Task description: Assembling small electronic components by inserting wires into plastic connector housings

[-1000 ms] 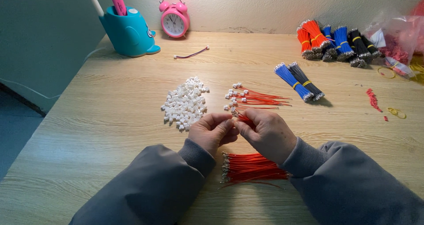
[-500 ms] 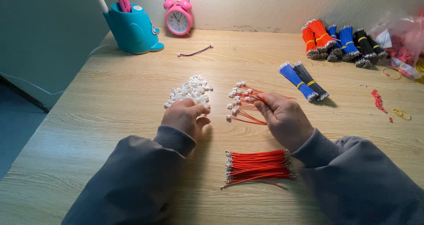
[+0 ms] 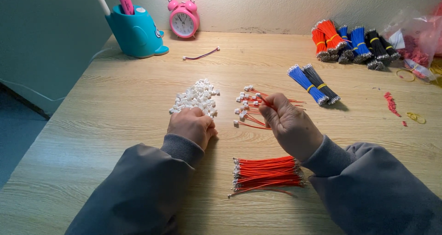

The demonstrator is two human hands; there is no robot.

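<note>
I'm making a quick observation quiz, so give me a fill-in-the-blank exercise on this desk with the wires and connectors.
1. The left hand rests at the pile of small ____ plastic connectors.
2. The right hand pinches thin red wires tipped with white connectors, lying to the ____ of that pile.
3. The loose bundle of red wires lies nearest the ____ hand.
4. The round alarm clock by the wall is ____.

Missing words: white; right; right; pink

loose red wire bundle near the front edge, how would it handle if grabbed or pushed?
The red wire bundle is probably floppy and light: thin strands, some straying. With no band visible, it would likely splay or shed wires if pushed. It lies flat on the wooden table, so rolling seems unlikely.
</note>
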